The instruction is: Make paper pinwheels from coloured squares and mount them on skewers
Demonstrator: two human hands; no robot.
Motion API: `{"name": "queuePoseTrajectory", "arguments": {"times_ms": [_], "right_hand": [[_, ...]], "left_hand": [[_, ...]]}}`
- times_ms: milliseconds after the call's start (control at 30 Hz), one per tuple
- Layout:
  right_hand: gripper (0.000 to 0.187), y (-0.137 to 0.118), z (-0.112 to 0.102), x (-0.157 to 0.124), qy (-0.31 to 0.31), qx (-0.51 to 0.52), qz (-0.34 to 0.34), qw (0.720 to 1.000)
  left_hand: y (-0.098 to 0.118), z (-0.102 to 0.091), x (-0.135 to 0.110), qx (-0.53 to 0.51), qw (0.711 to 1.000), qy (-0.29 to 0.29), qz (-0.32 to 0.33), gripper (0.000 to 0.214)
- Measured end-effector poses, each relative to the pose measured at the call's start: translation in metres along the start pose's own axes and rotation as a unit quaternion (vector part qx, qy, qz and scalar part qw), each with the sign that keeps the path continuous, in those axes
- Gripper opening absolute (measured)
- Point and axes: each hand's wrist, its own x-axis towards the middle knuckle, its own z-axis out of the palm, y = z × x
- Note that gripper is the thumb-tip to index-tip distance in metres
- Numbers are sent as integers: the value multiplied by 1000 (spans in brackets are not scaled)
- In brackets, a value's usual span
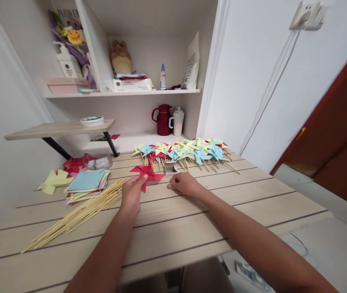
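Note:
A red paper pinwheel (147, 172) lies flat on the wooden table (191, 219). My left hand (131, 194) rests beside it, fingertips on its lower left blade, fingers stretched out. My right hand (184, 182) lies just right of the pinwheel with its fingers curled in a pinch; what they hold is too small to make out. A small open box (171, 167) stands just beyond the right hand. Behind it lies a row of finished pinwheels (185, 152) in yellow, blue and red on sticks.
A bundle of bamboo sticks (80, 213) lies at the left, next to a stack of coloured paper squares (87, 183) and loose folded pieces (54, 181). A red jug (163, 119) and a white cup (177, 121) stand at the back. Shelves hang above.

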Motion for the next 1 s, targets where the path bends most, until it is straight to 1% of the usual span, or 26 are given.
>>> {"name": "queuePoseTrajectory", "arguments": {"times_ms": [67, 167, 267, 400, 567, 733, 800, 900, 1000], "right_hand": [[28, -4, -2, -1, 7, -26, 2, 1000], [27, -6, -3, 0, 11, -50, -1, 999], [25, -3, -2, 1, 16, -59, -5, 998], [25, 2, -1, 5, 23, -52, -13, 998], [25, 7, 0, 4, 19, -3, -27, 999], [9, 14, -1, -1, -33, 97, -50, 993], [4, 17, -1, -1, -43, 130, -56, 989], [10, 21, 0, 1, -46, 158, -61, 984], [11, 24, 3, 3, -52, 173, -65, 981]], "left_hand": [[-1, 0, 0, -1, 1000, -2, -1, 18], [-2, -1, 1, 1, 1000, -6, -1, 22], [-4, -2, 2, 5, 1000, -16, -1, 25], [-5, -3, 2, 14, 999, -45, -4, 29], [-4, -4, 1, 24, 998, -66, 1, 32], [-5, -5, 2, 28, 997, -67, 8, 31], [-6, -5, 2, 28, 997, -65, 9, 31], [-6, -5, 1, 27, 998, -57, 10, 31], [-6, -4, 1, 26, 998, -53, 10, 31]]}}
